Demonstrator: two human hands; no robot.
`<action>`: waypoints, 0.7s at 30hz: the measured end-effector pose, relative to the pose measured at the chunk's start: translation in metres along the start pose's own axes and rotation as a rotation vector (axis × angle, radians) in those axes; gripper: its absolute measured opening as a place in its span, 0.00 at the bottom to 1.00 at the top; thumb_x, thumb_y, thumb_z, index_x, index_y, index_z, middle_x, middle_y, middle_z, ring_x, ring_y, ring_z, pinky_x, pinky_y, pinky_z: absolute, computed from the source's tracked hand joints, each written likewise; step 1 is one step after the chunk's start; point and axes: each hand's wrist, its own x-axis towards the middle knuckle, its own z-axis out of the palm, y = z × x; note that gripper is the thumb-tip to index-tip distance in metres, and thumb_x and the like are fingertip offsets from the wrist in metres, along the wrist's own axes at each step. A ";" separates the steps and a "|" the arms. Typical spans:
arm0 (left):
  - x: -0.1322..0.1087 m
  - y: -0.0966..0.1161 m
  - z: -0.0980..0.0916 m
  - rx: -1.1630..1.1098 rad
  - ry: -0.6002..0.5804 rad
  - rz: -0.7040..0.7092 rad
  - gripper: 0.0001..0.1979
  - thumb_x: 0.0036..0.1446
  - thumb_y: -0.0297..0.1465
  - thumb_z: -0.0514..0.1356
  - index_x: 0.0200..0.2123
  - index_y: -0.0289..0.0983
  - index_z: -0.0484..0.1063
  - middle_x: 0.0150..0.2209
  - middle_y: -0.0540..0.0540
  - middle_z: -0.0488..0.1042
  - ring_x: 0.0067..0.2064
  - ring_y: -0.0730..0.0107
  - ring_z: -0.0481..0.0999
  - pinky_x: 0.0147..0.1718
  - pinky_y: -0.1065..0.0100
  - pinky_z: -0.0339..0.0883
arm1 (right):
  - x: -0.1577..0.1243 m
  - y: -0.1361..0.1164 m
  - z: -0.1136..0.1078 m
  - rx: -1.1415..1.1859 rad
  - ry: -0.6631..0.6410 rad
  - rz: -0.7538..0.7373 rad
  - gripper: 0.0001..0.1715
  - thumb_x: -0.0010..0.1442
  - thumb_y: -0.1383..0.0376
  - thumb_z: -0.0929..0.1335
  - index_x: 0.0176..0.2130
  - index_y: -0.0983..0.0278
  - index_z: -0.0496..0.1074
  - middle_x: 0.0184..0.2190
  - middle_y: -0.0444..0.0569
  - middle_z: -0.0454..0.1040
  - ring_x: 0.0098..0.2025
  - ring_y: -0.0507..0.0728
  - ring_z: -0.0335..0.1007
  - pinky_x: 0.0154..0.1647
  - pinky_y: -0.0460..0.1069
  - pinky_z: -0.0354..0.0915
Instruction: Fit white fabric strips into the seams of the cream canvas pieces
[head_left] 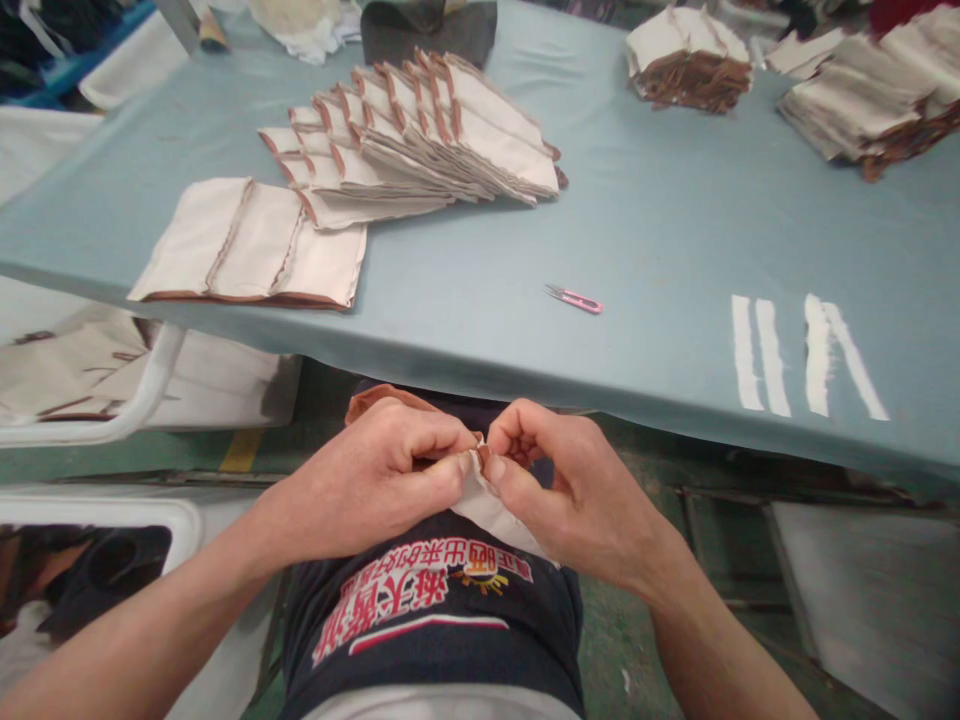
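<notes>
Over my lap, just below the table edge, a cream fabric piece with brown edging [491,507] is pinched between my two hands. My left hand [401,470] is closed on it, thumb against the bent forefinger. Facing it, my right hand [555,480] grips the brown edge with thumb and fingertips. The two sets of fingertips nearly touch. A brown part of the cloth [390,397] shows behind my left hand; the rest is hidden by the hands. Pink-handled thread snips [576,299] lie on the table ahead, apart from both hands.
The blue-green table [465,290] bears a fanned pile of cream pieces [420,135], one flat sewn piece [251,240], and white strips [817,355]. Two stacks, one bundled [690,55] and one looser [870,95], sit at the far right. White bins [161,390] stand left.
</notes>
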 end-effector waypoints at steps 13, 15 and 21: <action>0.003 -0.001 -0.001 -0.128 -0.077 -0.036 0.13 0.62 0.29 0.56 0.25 0.33 0.74 0.23 0.51 0.67 0.25 0.74 0.64 0.24 0.73 0.56 | 0.006 0.011 0.000 0.136 -0.033 -0.001 0.09 0.63 0.67 0.67 0.29 0.62 0.66 0.23 0.39 0.70 0.24 0.49 0.63 0.25 0.44 0.57; 0.004 -0.003 -0.001 -0.133 -0.088 -0.042 0.13 0.62 0.28 0.56 0.25 0.33 0.73 0.23 0.51 0.67 0.26 0.74 0.64 0.24 0.73 0.56 | 0.007 0.014 0.001 0.148 -0.037 -0.002 0.10 0.63 0.67 0.67 0.29 0.62 0.66 0.23 0.39 0.70 0.25 0.49 0.63 0.25 0.44 0.57; 0.006 -0.004 -0.003 -0.134 -0.125 -0.046 0.14 0.62 0.26 0.54 0.23 0.35 0.65 0.23 0.53 0.61 0.27 0.74 0.60 0.26 0.71 0.53 | 0.007 0.017 0.002 0.167 -0.043 0.014 0.10 0.63 0.67 0.68 0.29 0.61 0.66 0.23 0.39 0.69 0.24 0.49 0.63 0.25 0.45 0.57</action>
